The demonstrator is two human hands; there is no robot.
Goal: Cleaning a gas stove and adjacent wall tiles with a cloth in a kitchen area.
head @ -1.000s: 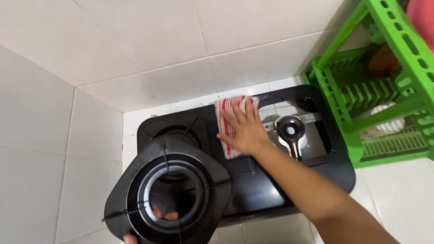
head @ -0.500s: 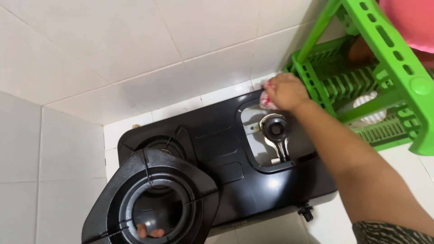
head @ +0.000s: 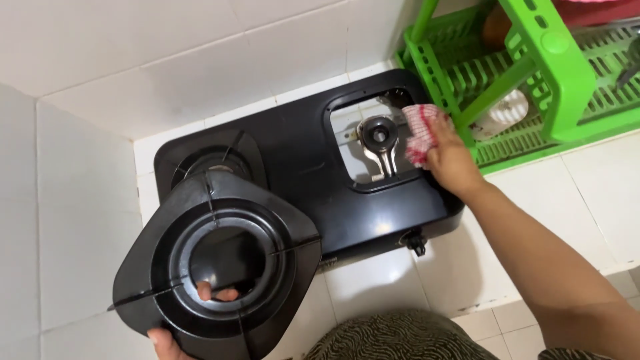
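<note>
A black two-burner gas stove (head: 320,143) sits on a white tiled counter. My left hand (head: 200,313) holds a black burner pan support (head: 220,263) lifted above the stove's front left corner; only fingertips and a thumb show. My right hand (head: 450,157) presses a red-and-white checked cloth (head: 421,130) on the right edge of the stove, beside the open right burner well where a bare metal burner base (head: 379,137) shows. The left burner (head: 212,163) is partly hidden by the lifted support.
A green plastic dish rack (head: 527,73) stands right of the stove, touching it, with a white dish (head: 503,113) on its lower shelf. White tiled walls (head: 167,60) close in the back and left. A stove knob (head: 417,241) sticks out at the front.
My right hand and cloth have moved from the stove's middle to its far right corner, then down the right edge. The view has shifted, and the lifted support stays in my left hand.
</note>
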